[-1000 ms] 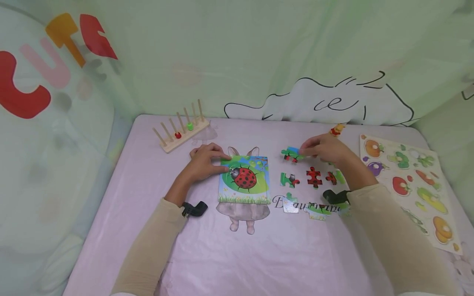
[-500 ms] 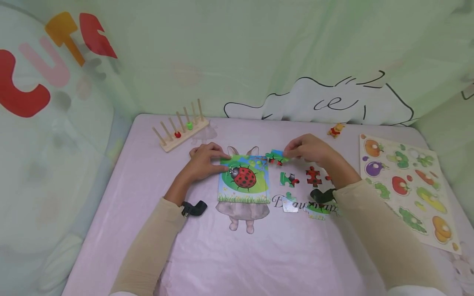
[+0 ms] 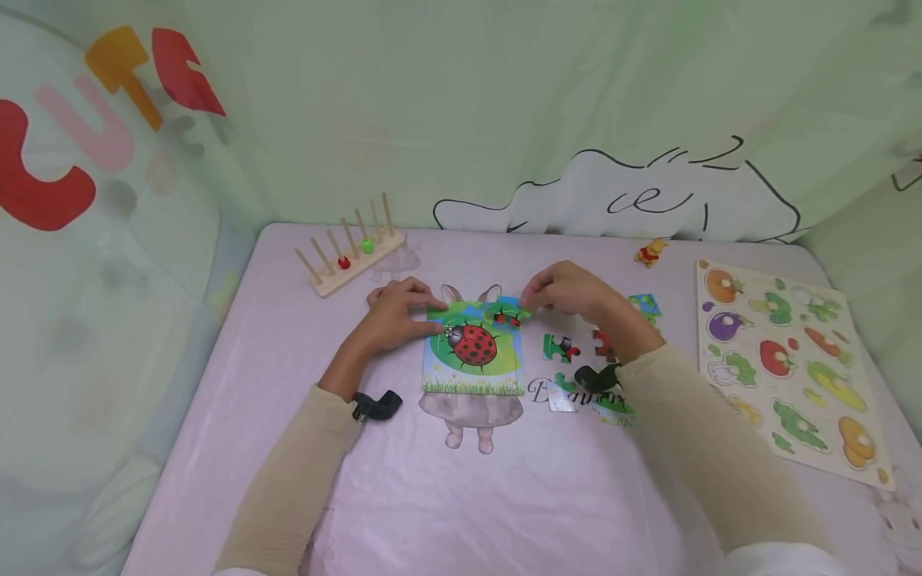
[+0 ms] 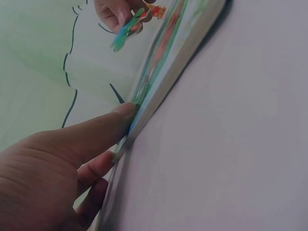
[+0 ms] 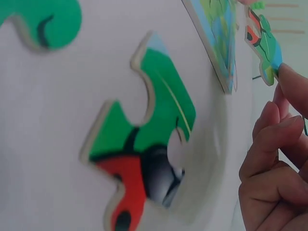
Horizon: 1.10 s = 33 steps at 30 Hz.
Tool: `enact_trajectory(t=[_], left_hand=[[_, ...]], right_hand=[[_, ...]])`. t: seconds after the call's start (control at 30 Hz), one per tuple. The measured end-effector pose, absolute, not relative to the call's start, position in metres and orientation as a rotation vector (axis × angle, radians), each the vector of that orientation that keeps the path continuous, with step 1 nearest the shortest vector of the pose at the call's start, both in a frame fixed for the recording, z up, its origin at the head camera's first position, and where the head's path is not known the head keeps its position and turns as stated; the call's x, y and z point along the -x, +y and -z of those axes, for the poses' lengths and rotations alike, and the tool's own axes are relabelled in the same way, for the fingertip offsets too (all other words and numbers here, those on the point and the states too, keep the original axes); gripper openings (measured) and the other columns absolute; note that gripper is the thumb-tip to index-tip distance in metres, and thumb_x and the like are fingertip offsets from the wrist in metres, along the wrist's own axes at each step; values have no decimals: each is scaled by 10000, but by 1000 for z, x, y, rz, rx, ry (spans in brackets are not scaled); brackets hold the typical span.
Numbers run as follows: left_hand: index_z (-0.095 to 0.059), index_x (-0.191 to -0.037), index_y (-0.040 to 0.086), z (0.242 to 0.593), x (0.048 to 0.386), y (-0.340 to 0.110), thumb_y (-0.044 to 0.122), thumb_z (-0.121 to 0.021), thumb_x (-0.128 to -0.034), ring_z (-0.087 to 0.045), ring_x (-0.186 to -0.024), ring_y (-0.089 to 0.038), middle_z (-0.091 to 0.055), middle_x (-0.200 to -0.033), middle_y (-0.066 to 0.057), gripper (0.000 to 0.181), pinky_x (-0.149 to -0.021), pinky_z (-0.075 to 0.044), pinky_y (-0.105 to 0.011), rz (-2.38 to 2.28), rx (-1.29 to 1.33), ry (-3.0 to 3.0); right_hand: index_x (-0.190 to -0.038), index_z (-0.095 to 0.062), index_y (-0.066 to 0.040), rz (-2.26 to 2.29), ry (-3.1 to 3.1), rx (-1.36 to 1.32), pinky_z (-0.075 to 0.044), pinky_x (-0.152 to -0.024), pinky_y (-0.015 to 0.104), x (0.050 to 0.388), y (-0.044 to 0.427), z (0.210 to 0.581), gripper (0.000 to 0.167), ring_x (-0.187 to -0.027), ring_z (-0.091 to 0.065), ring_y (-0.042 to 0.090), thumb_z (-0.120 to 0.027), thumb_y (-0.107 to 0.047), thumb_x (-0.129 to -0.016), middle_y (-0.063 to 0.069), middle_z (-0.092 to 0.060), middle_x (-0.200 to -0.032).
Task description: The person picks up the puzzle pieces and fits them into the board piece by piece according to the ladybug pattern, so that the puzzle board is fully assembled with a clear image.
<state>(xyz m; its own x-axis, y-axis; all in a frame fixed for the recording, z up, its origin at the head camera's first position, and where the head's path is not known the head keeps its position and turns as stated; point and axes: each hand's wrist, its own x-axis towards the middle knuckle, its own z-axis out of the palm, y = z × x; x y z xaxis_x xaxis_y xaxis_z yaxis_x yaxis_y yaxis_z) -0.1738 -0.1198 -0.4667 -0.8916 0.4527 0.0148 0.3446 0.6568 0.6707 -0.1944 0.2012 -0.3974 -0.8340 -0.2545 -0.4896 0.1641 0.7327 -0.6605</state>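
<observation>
My left hand point(image 3: 396, 318) holds the left edge of a square ladybug puzzle board point(image 3: 471, 376); its thumb reaches onto the board's edge. Between right-hand point(image 3: 576, 290) thumb and fingers is a jigsaw puzzle piece point(image 3: 507, 313), green, blue and red. That piece hovers tilted over the board's upper right part, and in the right wrist view the held piece point(image 5: 265, 45) appears raised. Below the right hand lies a green, red and black piece point(image 3: 560, 348). More loose pieces, including a pale one point(image 3: 563, 394), lie nearby, some partly hidden by the right arm.
A wooden peg rack point(image 3: 356, 262) with a red and a green bead stands at the back left. Behind the right hand sits a small bear figure point(image 3: 650, 253). A vegetable puzzle board point(image 3: 799, 368) lies at the right. A curtain point(image 3: 324, 120) hangs behind the table.
My right hand has carried the puzzle piece leftward, from beyond the board's right side to above its upper right part. The left hand has stayed at the board's left edge.
</observation>
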Motion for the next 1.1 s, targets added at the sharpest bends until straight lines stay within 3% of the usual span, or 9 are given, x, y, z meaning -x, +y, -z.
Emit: enact_trajectory(t=[0.4,0.73,1.1], left_hand=[[-794,-1155,264,465,173,-121,390,-852,-829,-513,-1175,-261,-614,-1202,7,354,-1086,-151,-612,-1089,-661,2702],[-793,-1157,262,465,173,-120,399,-847,-831,-516,-1176,-257,-613,-1208,4,357,-1088,-154,-612,-1081,-659,2705],[-794,-1158,255,463,173,-120,385,-843,-840,-518,-1168,-260,-614,-1185,4,347,-1087,-156,-615,-1089,-663,2695]], right_hand=[[-923,-753,-40,986,2394,132,-394,-704,314,195,168,404,163,-821,-501,210,-764,-201,-896,20,-597,-857],[-924,-758,-32,967,2401,144,-444,-817,324,195,154,405,172,-945,-543,230,-764,-203,-898,53,-655,-939],[-904,-760,-43,923,2433,137,-459,-819,325,198,147,410,181,-957,-561,231,-793,-219,-881,81,-672,-1021]])
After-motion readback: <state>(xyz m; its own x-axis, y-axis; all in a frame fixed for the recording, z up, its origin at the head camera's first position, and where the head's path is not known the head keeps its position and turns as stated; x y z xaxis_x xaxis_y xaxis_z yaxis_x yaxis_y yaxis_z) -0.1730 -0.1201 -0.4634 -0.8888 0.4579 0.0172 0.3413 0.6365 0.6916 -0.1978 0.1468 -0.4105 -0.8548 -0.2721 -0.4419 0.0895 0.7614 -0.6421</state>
